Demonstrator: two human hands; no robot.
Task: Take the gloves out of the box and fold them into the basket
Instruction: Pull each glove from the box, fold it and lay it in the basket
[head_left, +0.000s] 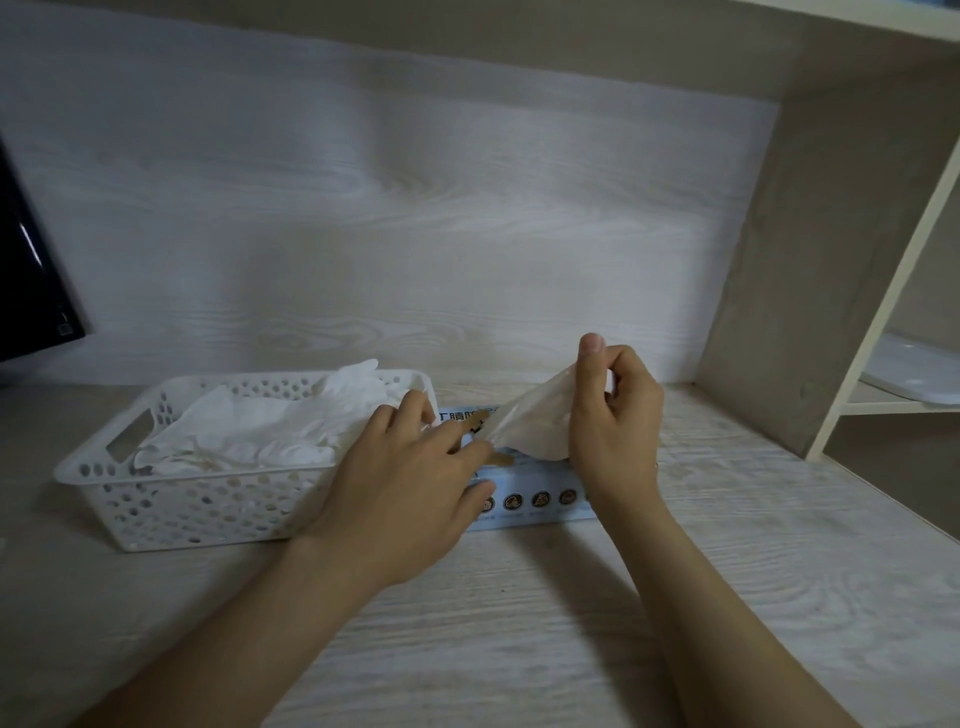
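**Glove coming out of the box**

Pale wood-grain desk (519, 623) up front. The left hand (415, 478) lies with straight fingers on the flat light-blue cardboard box (535, 501), gripping nothing. Just above the box, the right hand (613, 410) pinches a thin translucent whitish glove (530, 421) stretched up from the box top. Right beside the box, on its left, is a white perforated plastic basket (93, 467) with white gloves (249, 426) piled inside.

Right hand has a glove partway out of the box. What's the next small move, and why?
Probably draw the right hand up and away until the glove clears the box, while the left hand presses the box down. The glove's lower end sits at the box's opening by the left hand, so it seems not yet free to fold into the basket.
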